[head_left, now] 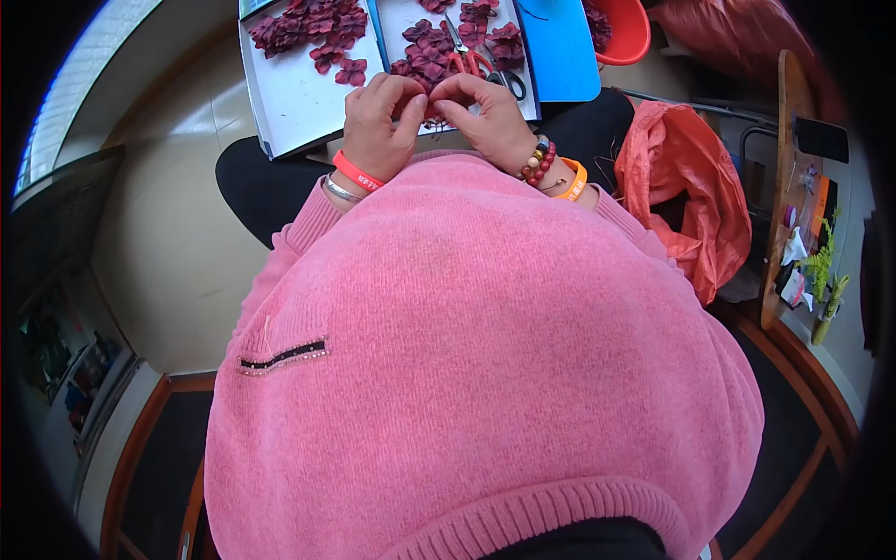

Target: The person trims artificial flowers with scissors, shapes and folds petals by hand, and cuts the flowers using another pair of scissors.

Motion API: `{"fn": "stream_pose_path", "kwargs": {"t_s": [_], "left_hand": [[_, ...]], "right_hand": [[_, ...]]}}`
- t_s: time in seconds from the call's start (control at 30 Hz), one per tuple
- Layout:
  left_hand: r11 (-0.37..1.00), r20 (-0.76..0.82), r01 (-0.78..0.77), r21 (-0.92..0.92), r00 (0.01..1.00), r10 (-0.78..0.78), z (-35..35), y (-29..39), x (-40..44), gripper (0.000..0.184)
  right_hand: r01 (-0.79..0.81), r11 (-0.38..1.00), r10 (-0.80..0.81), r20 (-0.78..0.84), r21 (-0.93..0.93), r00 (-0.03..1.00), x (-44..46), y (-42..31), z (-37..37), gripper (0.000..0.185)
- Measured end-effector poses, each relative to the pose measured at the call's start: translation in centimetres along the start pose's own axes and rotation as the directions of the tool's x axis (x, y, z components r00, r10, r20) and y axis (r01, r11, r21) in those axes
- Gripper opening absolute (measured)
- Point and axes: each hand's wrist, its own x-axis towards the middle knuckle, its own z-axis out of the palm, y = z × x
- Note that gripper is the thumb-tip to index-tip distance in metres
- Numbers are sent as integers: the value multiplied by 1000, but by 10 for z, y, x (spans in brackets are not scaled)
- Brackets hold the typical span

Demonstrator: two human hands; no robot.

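Both hands meet at the near edge of two white trays in the head view. My left hand [381,123] has its fingers bent and its thumb and fingertips pinched together; what they hold is too small to make out. Close beside it, my right hand [490,119] is pinched the same way, and a small dark bit shows below the fingertips. Dark red fabric petals [427,54] lie just beyond the hands. Red-handled scissors [459,51] point away among them, and a black-handled pair [509,82] lies by my right hand. More petals [313,30] are heaped in the left tray [289,103].
A blue board [565,56] adjoins the trays on the right, with a red bowl [630,37] of petals behind it. An open red plastic bag [691,187] stands at the right, near a wooden-edged table [777,187] bearing a phone [821,139] and a plant.
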Motion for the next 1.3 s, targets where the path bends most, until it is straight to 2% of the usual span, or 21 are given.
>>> {"fn": "stream_pose_path", "kwargs": {"t_s": [0.1, 0.2, 0.3, 0.4, 0.5, 0.6, 0.73, 0.8, 0.9, 0.97, 1.07, 1.1, 1.17, 1.23, 1.27, 1.3], "left_hand": [[972, 39, -132, 196, 991, 127, -1, 5, 2, 4], [996, 138, 58, 69, 988, -68, 7, -1, -4, 4], [989, 180, 144, 11, 973, -144, 6, 2, -4, 4], [998, 111, -7, 55, 994, 1, 8, -1, 1, 5], [985, 105, -59, 161, 994, 43, 5, 3, 5, 6], [982, 104, -116, 147, 989, 101, 6, 0, 6, 8], [995, 126, -76, 62, 990, 68, 10, -7, 3, 9], [999, 168, -53, -1, 984, 53, 12, -9, 3, 10], [982, 233, 152, -114, 965, -122, 16, -13, 3, 8], [981, 152, 185, 57, 970, -192, 23, -30, 1, 7], [943, 62, 162, 290, 980, -188, 33, -49, 10, 8], [922, 44, 140, 362, 985, -167, 34, -51, 14, 8], [825, 63, 138, 549, 977, -205, 43, -50, 18, 23], [693, 72, 122, 711, 967, -245, 51, -48, 24, 38], [684, 110, 114, 721, 955, -275, 56, -55, 23, 50], [687, 119, 92, 720, 960, -253, 58, -54, 24, 49]], "right_hand": [[-44, 999, 44, 30, -6, 999, -1, -1, -1, 13], [-90, 996, 90, 21, 2, 996, 0, 5, -1, 13], [-105, 993, 105, 5, 51, 995, 2, 10, -2, 14], [-120, 985, 119, 13, 124, 993, 1, 9, -2, 14], [-163, 973, 155, 60, 164, 986, 3, 4, -4, 14], [-240, 941, 217, 121, 237, 969, 2, 2, -8, 13], [-295, 892, 260, 145, 343, 955, 2, 3, -12, 11], [-304, 916, 279, 129, 261, 952, 1, 11, -16, 11], [-346, 922, 331, 108, 173, 937, -2, 22, -19, 8], [-390, 913, 380, 100, 119, 920, -2, 29, -23, 6], [-493, 840, 483, 102, 226, 870, -2, 38, -24, 6], [-424, 900, 422, 48, 102, 906, -2, 45, -24, 7], [-273, 948, 272, -32, -162, 962, -3, 57, -24, 10], [-298, 942, 299, -17, -157, 954, -3, 57, -25, 11], [-309, 938, 311, -9, -154, 950, -4, 56, -25, 11], [-261, 940, 262, -25, -218, 965, -4, 56, -26, 11]]}}
